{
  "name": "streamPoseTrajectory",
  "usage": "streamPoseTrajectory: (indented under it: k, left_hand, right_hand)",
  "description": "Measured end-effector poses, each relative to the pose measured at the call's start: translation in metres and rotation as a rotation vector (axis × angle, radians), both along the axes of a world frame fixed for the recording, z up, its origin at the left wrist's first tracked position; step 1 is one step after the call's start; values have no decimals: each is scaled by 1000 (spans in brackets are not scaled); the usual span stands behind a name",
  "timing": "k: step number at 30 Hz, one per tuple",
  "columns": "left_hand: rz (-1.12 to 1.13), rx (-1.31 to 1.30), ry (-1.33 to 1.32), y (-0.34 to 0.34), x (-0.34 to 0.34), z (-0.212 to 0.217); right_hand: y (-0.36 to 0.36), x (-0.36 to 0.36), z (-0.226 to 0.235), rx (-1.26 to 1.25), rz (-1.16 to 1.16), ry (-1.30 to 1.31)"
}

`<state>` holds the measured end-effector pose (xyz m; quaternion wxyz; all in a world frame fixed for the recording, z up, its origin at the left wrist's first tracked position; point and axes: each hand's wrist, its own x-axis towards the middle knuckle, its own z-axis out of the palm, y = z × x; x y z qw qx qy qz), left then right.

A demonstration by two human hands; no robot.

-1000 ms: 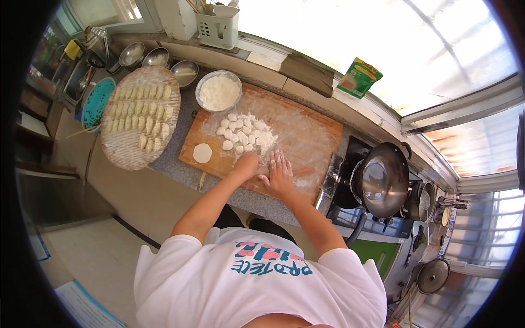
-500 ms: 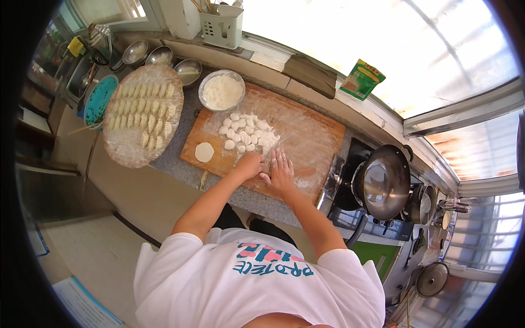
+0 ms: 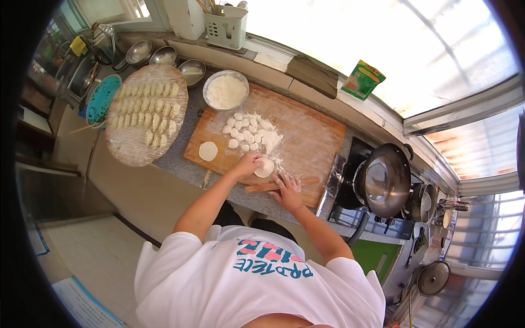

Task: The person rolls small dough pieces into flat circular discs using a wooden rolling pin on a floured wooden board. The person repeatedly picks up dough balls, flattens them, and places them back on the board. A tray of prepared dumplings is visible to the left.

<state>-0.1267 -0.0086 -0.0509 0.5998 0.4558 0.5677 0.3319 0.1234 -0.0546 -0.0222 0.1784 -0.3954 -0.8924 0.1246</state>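
A round dough wrapper [image 3: 264,168] lies near the front edge of the wooden board [image 3: 311,128]. My left hand [image 3: 250,164] is closed on its left edge. My right hand [image 3: 289,189] rests with fingers stretched out over a thin wooden rolling pin [image 3: 262,187], which sticks out on both sides of the palm. The pin is just in front of the wrapper, on my side. Another flat wrapper [image 3: 208,151] sits at the board's left. Beyond my hands are several small floured dough pieces [image 3: 244,131] and a patch of loose flour [image 3: 272,140].
A round tray [image 3: 123,143] with rows of dumplings stands left of the board. Behind are a flour bowl [image 3: 225,92], metal bowls [image 3: 192,72] and a turquoise basin [image 3: 103,97]. A wok [image 3: 385,180] sits on the stove at right. A green packet [image 3: 363,80] is on the sill.
My right hand has drawn back toward me with the rolling pin. The wrapper, hidden before, now shows between my hands, with my left hand on its edge. The view has shifted slightly.
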Motion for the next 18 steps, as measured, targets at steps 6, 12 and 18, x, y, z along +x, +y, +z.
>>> streamPoseTrajectory:
  k: [6, 12, 18]
  left_hand:
    - [144, -68, -54, -26, -9, 3]
    - [293, 56, 141, -53, -48, -10]
    - [455, 68, 165, -70, -96, -10]
  right_hand:
    - [5, 0, -8, 13, 28, -61]
    - [15, -8, -10, -30, -3, 3]
    - [14, -10, -8, 31, 0, 25]
